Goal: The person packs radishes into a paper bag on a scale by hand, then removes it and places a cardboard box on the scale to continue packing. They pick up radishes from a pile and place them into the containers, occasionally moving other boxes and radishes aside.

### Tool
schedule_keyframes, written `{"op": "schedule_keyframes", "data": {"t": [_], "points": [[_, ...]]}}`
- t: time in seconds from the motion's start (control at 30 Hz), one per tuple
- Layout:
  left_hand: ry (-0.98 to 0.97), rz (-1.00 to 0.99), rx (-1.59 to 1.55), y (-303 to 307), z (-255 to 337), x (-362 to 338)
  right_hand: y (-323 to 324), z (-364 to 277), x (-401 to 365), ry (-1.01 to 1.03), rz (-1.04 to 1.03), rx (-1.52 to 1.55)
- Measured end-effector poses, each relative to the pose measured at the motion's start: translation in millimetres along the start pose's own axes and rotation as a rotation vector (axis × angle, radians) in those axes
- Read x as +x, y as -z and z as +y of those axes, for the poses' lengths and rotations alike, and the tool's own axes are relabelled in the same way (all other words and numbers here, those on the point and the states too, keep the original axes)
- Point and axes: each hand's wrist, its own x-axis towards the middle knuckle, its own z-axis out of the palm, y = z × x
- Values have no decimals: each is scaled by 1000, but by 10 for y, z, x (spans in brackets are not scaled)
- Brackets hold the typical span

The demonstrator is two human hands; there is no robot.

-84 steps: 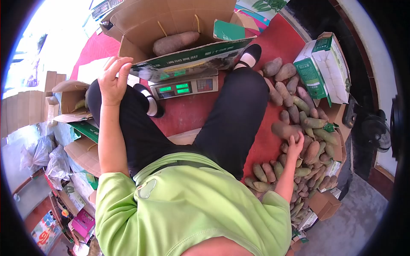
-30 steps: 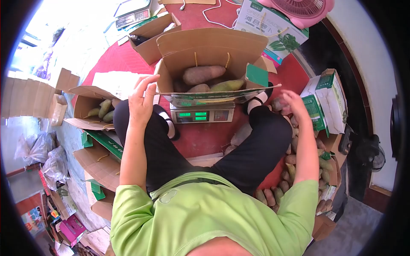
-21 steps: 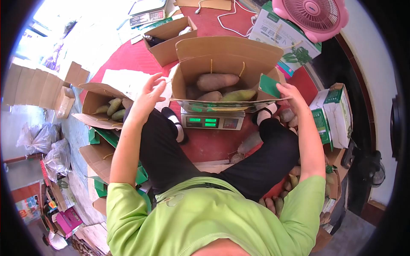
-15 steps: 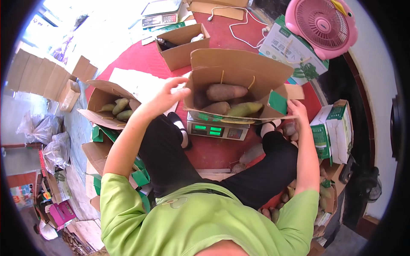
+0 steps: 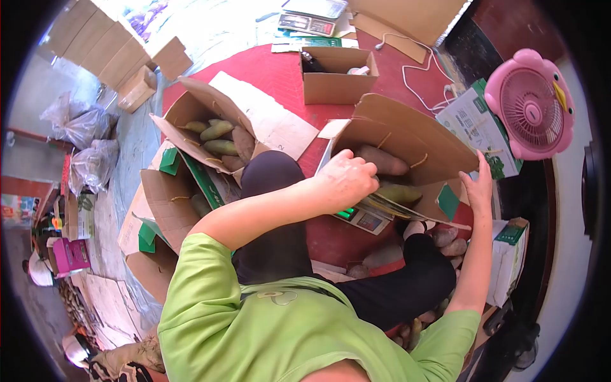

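An open cardboard box (image 5: 407,124) tilts on a digital scale (image 5: 372,221) with a lit green display. Inside lie thick brown tubers (image 5: 385,160) and a long green one (image 5: 400,193). My left hand (image 5: 349,181) is closed over the box's near left side; its fingers are curled, and what they grip is hidden. At the box's right side, my right hand (image 5: 478,183) has its fingers stretched up along the upper flap's edge and its thumb apart. A small green flap (image 5: 447,201) stands below that hand.
To the left, another open box (image 5: 184,118) holds green and brown tubers, with more boxes (image 5: 167,202) below it. A small box (image 5: 340,88) stands behind the scale. The pink fan (image 5: 529,105) is at right. Loose tubers (image 5: 450,245) lie near my leg. A person (image 5: 76,350) is at lower left.
My left hand has moved from beside the box's left edge to over its near left side and curled. The right hand has shifted up along the flap. The view has turned left.
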Motion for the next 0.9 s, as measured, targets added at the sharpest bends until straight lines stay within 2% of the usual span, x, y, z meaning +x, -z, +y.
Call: {"op": "schedule_keyframes", "data": {"t": [0.03,0.1,0.17,0.23,0.27,0.37,0.5,0.57,0.67,0.83,0.9], "points": [[-4,17,-18,-16,-3,-10,-7,67,109,14,-5,4],[-2,9,15,-4,-12,-23,15,118,312,-245,-207,-78],[-54,-9,72,32,-5,-43,44,-41,339,-142,-174,-170],[-71,-1,101,51,-30,-63,79,-161,333,-37,-268,-101],[-97,-8,108,66,-71,-56,124,-221,336,10,-291,-161],[-143,-9,96,159,-195,-88,212,-484,322,25,-286,-192],[-86,-33,142,412,-591,-246,258,-814,468,71,-249,-235],[44,-34,159,607,-795,-361,247,-1042,611,111,-231,-221],[33,105,170,763,-1208,-524,178,-1366,839,174,-208,-199],[176,154,262,1152,-1677,-832,-106,-1849,1192,285,-203,-132],[227,108,360,1284,-1871,-970,-325,-2048,1296,302,-209,-105]]}}
